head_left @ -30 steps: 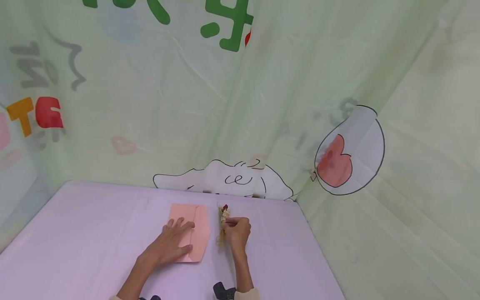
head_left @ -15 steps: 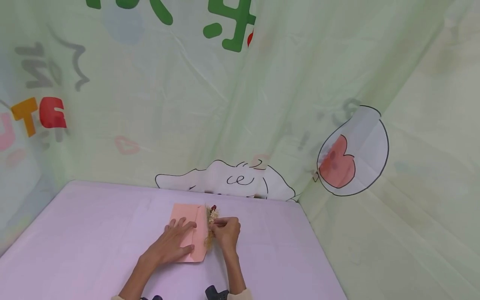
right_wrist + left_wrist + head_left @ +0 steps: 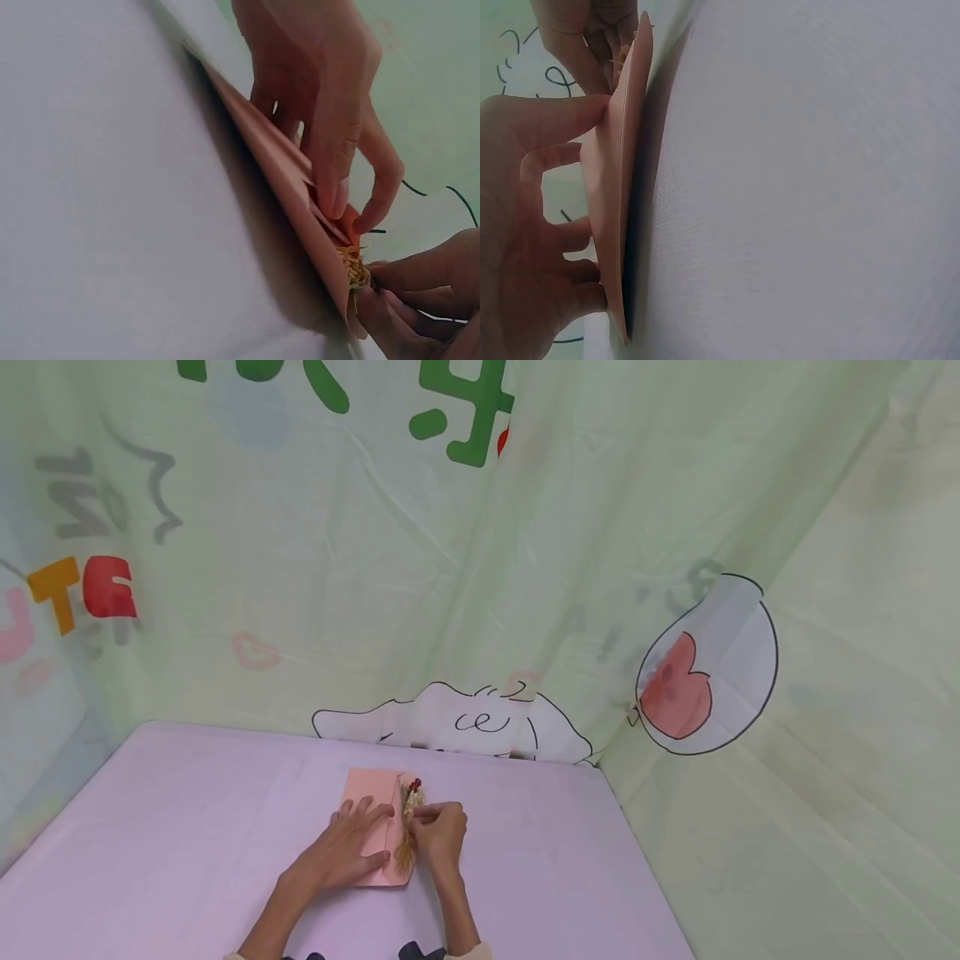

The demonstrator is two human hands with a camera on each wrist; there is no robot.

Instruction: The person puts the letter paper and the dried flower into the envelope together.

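Observation:
A pink envelope [image 3: 372, 783] lies on the table, its flap spread to the right. My left hand [image 3: 347, 845] rests on it with fingers apart; in the left wrist view the thumb and fingertips of this hand [image 3: 514, 195] touch the envelope's face [image 3: 606, 176]. My right hand [image 3: 441, 837] pinches a small dried flower bunch [image 3: 405, 853] with a dark red bloom, held over the flap beside the envelope's opening. In the right wrist view, the bunch's straw-coloured end [image 3: 355, 271] shows between the right hand [image 3: 431, 289] and the pink paper [image 3: 281, 180].
A pale lilac cloth covers the table [image 3: 225, 810]. Behind and to the right hangs a light green curtain [image 3: 375, 568] with printed drawings and letters. Dark wrist-worn devices [image 3: 420, 952] show at the bottom edge of the head view.
My right hand has moved left with the dried flower bunch, from the bare table beside the envelope to over its flap. The left hand has stayed on the envelope.

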